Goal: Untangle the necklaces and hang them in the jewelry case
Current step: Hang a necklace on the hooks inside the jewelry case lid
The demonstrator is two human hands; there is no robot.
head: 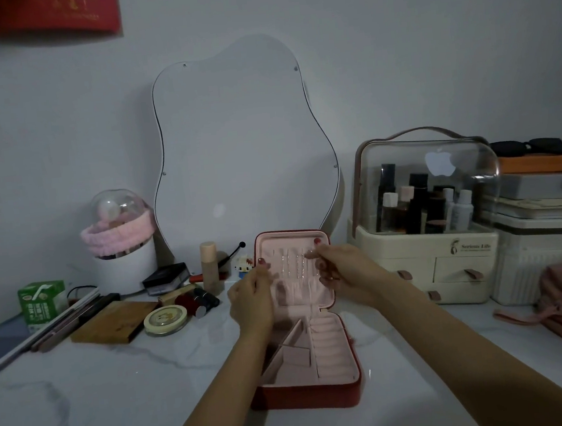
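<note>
Nearest: two bare forearms reaching in from the lower edge over a marbled white tabletop [84, 383].

Next: red jewelry case [309, 397], lying open, pink-lined; base tray with dividers and ring rolls toward the viewer, lid [289, 242] standing upright behind it.

At the lid: left hand [251, 297], fingers curled at the lid's left side; whether anything sits between them cannot be told. Right hand [340, 268], thumb and forefinger pinched together near the lid's upper right, apparently on a fine chain, too thin to confirm.

Inside the lid: several thin necklaces [292, 264], hanging straight down in parallel strands, ends running toward the gathered pocket below. No visible knot.

Step in hand, judged: hooking or straightening a chain at the top of the lid. Best done with the lid steadied by the left hand, the clasp end held high, each strand kept apart from its neighbour, slack dropped into the pocket last.

Farther left: green drink carton [42, 300], printing too small to read; round tin [165, 318]; wooden block, pencils, lipsticks.

Farther right: cream cosmetics box [426, 261], printed "Serious Life", clear dome above bearing an apple-shaped logo, bottles within.

Farthest: wavy-edged mirror [242, 141] against the wall; red hanging [35, 17], top left, gold characters unreadable.
</note>
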